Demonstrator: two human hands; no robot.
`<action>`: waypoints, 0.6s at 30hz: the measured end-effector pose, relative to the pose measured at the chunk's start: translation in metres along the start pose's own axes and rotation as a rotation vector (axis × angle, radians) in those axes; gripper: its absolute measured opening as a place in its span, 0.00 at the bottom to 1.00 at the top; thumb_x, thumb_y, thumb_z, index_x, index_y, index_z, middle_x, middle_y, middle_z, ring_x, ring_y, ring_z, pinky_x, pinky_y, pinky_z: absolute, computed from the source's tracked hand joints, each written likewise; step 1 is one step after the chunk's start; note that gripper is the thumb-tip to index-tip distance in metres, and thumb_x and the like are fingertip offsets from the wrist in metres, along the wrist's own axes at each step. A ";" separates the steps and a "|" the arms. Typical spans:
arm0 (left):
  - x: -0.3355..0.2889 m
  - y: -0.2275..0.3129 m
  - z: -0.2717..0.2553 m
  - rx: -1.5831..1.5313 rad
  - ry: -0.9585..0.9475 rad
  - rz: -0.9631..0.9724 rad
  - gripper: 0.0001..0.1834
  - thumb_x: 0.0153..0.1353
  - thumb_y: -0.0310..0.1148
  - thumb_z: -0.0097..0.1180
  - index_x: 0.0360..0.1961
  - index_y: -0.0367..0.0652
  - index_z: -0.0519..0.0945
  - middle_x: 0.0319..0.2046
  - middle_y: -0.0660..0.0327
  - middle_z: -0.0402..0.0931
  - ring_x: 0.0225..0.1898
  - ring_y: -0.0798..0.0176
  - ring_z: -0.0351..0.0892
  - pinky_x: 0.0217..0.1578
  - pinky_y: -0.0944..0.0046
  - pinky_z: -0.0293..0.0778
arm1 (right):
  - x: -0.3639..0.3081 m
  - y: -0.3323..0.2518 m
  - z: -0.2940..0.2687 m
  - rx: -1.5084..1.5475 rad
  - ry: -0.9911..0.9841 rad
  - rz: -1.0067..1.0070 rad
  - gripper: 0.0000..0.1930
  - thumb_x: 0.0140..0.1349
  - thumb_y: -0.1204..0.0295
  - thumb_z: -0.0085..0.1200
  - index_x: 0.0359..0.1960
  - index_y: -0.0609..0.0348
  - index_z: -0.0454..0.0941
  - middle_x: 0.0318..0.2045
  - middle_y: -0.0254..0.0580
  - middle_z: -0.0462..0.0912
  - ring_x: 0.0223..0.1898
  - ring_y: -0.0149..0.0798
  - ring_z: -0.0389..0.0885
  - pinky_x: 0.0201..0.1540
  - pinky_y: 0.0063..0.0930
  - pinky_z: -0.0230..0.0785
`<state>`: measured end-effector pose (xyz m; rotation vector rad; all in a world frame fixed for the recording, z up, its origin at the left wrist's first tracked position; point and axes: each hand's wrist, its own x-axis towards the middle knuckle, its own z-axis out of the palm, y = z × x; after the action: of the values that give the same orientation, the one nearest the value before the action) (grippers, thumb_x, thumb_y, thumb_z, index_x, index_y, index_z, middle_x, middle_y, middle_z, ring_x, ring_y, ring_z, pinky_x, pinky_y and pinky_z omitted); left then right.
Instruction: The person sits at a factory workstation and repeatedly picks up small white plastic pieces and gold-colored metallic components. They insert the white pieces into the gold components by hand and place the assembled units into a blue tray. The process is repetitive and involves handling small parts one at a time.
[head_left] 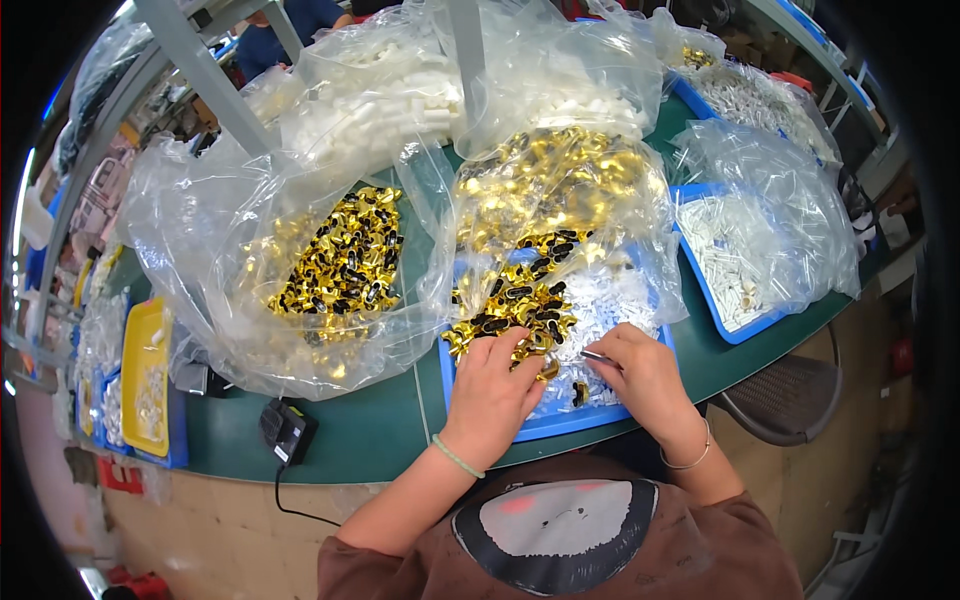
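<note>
My left hand is closed at the near edge of a heap of small gold-and-black parts. A shiny gold part shows at its thumb and fingertips. Between the thumb and fingers of my right hand is a slim dark grey piece, its tip pointing left toward the other hand. Both hands are over a blue tray that holds the gold heap and many small white and clear pieces. One loose gold-and-black part lies among the pale pieces between my hands.
A clear plastic bag of similar gold parts lies left on the green table. Bags of white tubes stand behind. A second blue tray sits right, a yellow tray far left. A black adapter trails a cable.
</note>
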<state>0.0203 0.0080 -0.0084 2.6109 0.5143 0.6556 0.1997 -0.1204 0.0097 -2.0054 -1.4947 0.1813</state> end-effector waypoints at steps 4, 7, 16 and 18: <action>0.001 0.000 0.001 -0.003 0.041 0.027 0.09 0.48 0.30 0.69 0.31 0.46 0.83 0.55 0.57 0.73 0.50 0.49 0.70 0.51 0.53 0.67 | 0.000 -0.001 0.002 0.005 0.007 0.021 0.06 0.53 0.76 0.65 0.33 0.58 0.83 0.30 0.42 0.80 0.31 0.50 0.81 0.34 0.37 0.74; 0.001 -0.001 -0.001 -0.024 0.079 0.039 0.08 0.47 0.30 0.69 0.28 0.46 0.82 0.54 0.59 0.74 0.50 0.49 0.70 0.51 0.53 0.67 | 0.003 -0.006 -0.001 0.032 0.015 0.039 0.06 0.54 0.76 0.64 0.33 0.59 0.82 0.29 0.43 0.79 0.31 0.49 0.81 0.34 0.37 0.74; 0.005 0.000 0.001 -0.054 0.055 0.030 0.13 0.44 0.31 0.71 0.33 0.47 0.81 0.45 0.63 0.75 0.46 0.53 0.71 0.46 0.54 0.66 | -0.001 0.001 0.000 0.023 0.031 0.030 0.06 0.55 0.78 0.64 0.34 0.63 0.81 0.28 0.46 0.80 0.26 0.44 0.79 0.30 0.33 0.70; 0.005 0.004 0.003 -0.008 0.052 -0.004 0.15 0.44 0.31 0.72 0.35 0.48 0.81 0.43 0.63 0.74 0.46 0.53 0.71 0.46 0.54 0.66 | -0.003 0.001 -0.002 0.016 0.022 0.057 0.06 0.55 0.77 0.64 0.34 0.64 0.81 0.28 0.46 0.80 0.25 0.44 0.79 0.30 0.33 0.70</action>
<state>0.0266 0.0059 -0.0068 2.5907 0.5315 0.7240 0.2004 -0.1245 0.0103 -2.0317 -1.4196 0.1941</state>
